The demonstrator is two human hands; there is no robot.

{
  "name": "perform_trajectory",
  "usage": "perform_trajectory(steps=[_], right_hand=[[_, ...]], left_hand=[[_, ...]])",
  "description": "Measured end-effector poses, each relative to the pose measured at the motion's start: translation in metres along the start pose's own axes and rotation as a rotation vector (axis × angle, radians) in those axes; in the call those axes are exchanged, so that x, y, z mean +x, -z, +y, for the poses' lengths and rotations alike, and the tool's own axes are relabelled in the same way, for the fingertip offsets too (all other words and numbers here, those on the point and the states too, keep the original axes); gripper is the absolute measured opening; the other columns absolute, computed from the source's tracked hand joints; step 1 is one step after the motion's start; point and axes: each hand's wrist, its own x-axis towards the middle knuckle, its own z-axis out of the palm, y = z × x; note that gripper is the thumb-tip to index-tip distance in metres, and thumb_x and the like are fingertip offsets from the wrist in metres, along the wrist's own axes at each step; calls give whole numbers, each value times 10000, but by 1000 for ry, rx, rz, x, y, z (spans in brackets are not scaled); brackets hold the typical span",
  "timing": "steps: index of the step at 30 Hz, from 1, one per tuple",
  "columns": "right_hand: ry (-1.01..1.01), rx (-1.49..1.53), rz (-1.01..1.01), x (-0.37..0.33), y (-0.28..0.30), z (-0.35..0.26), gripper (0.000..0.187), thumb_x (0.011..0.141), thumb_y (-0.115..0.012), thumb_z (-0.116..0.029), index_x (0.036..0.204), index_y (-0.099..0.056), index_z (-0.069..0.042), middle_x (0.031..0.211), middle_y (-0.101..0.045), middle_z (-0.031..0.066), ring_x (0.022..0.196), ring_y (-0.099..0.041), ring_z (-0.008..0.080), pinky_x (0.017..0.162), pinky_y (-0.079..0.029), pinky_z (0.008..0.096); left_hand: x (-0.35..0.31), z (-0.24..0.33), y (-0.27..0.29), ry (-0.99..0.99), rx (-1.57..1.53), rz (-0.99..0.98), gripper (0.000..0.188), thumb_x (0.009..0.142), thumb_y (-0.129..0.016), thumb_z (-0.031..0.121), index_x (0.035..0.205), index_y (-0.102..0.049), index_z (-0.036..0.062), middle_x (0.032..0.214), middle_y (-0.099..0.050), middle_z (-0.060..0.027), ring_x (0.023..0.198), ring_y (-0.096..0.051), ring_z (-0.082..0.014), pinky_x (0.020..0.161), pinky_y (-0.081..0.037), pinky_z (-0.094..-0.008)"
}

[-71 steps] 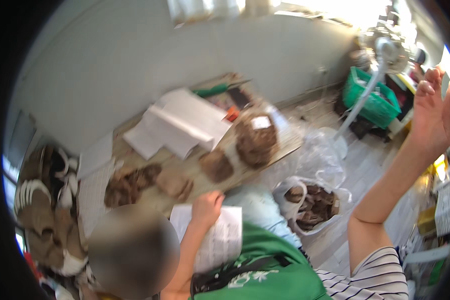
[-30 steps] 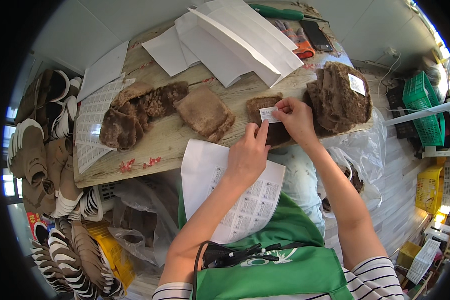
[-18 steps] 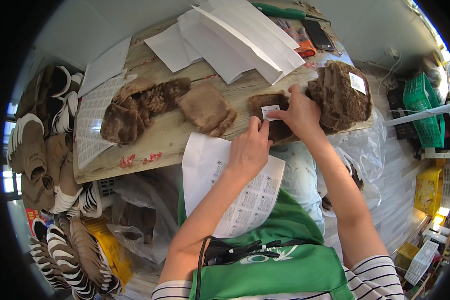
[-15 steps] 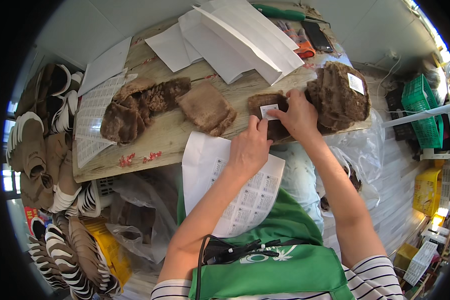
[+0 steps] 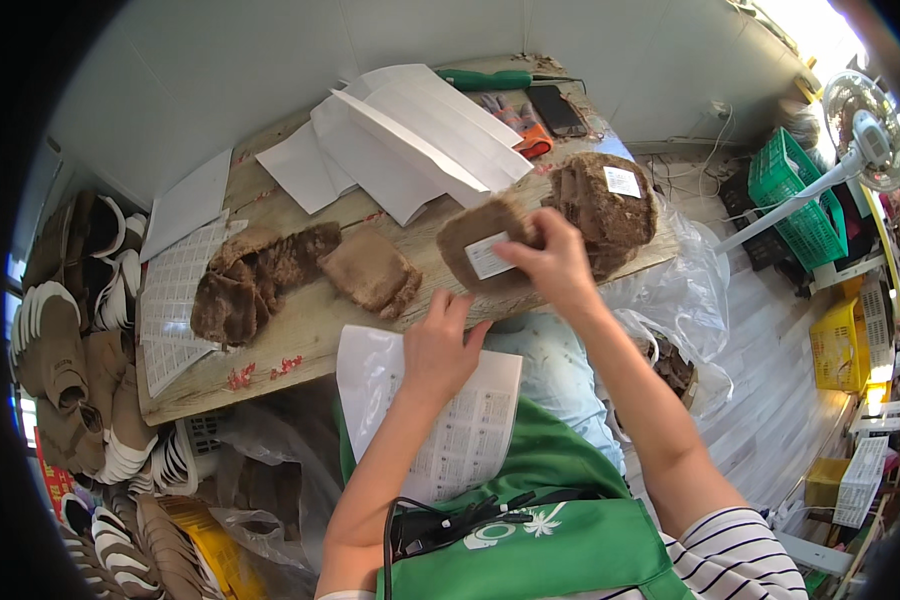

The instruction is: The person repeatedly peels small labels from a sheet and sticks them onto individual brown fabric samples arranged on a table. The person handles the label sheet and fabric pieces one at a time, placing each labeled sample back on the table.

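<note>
In my right hand (image 5: 555, 262) is a brown fur piece (image 5: 470, 225), gripped at its right edge between thumb and fingers. It is lifted and tilted above the tabletop, with a white label (image 5: 484, 257) on its face under my thumb tip. My left hand (image 5: 442, 345) hovers at the table's front edge, empty, thumb apart from the fingers. Below it a label sheet (image 5: 467, 435) lies on my lap. To the right stands a stack of fur pieces (image 5: 598, 225), a label on its top one. Another fur piece (image 5: 365, 268) lies left of centre, beside a crumpled fur heap (image 5: 232, 300).
White paper sheets (image 5: 400, 140), a green-handled tool (image 5: 485, 79), orange-grey gloves (image 5: 530, 135) and a phone (image 5: 557, 110) lie at the back. More label sheets (image 5: 175, 310) cover the left side. Stacked brown shoes (image 5: 50, 340) stand left; a fan (image 5: 865, 130) and crates (image 5: 795, 190) right.
My right hand has lifted the labelled fur piece off the table and tilted it. My left hand has left the label and drawn back toward me. The view has shifted.
</note>
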Motion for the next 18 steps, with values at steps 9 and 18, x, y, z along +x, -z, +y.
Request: perform_trajectory(steps=[9, 18], right_hand=[[2, -317, 310, 66, 162, 3, 506, 818, -819, -162, 1239, -610, 26, 1107, -687, 160, 992, -681, 247, 893, -533, 356], [290, -182, -156, -6, -9, -57, 178, 861, -735, -69, 1034, -733, -29, 952, -734, 81, 841, -696, 147, 749, -553, 290]], left_hand=[[-13, 7, 53, 29, 56, 54, 242, 887, -727, 188, 718, -630, 46, 603, -579, -110, 571, -575, -309, 518, -404, -421], [-36, -44, 65, 169, 195, 171, 379, 922, -687, 288, 650, -560, 58, 558, -579, -127, 547, -590, -353, 512, -439, -456]])
